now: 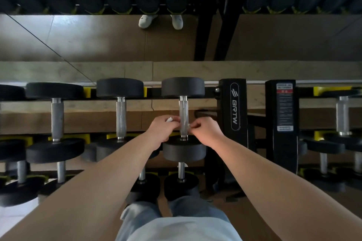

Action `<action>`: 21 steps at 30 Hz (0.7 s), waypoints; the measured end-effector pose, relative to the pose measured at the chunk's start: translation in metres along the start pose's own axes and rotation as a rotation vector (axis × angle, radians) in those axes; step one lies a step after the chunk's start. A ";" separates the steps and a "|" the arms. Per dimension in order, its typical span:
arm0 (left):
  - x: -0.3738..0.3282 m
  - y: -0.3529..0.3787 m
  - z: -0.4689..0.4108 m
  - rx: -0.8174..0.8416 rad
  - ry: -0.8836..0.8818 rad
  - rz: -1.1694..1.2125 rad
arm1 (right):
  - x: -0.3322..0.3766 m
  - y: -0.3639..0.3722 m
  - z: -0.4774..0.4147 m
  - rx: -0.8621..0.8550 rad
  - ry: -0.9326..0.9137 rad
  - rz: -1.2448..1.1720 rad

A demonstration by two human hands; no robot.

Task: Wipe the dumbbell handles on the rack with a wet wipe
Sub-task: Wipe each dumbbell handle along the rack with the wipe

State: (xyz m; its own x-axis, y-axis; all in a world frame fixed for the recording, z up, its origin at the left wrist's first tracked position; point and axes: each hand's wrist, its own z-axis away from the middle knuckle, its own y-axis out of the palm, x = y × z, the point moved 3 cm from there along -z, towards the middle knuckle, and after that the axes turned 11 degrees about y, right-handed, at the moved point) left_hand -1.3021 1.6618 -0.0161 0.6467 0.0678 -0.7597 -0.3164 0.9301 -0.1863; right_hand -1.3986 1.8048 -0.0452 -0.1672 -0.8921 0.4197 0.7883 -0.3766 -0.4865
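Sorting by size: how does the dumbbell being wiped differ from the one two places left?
The wiped dumbbell has narrower heads than the dumbbell two places left. A wet wipe is held at the wiped one's handle; the other's is bare. Both have black round heads, metal handles, and sit on one rack tier.

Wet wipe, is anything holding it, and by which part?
The left hand pinches one end of the wet wipe; the right hand seems to pinch the other end, at the dumbbell handle.

One head-worn camera looks forward and steeply down, close over the dumbbell rack (233, 103)
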 end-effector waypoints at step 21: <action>0.009 0.000 0.005 -0.035 -0.032 -0.007 | -0.002 0.002 -0.001 0.028 0.053 -0.074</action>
State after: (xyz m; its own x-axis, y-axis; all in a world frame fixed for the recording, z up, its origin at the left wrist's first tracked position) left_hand -1.2923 1.6639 -0.0197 0.6707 0.0730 -0.7382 -0.3357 0.9173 -0.2142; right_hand -1.3969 1.8056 -0.0483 -0.2564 -0.8741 0.4125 0.7888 -0.4359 -0.4334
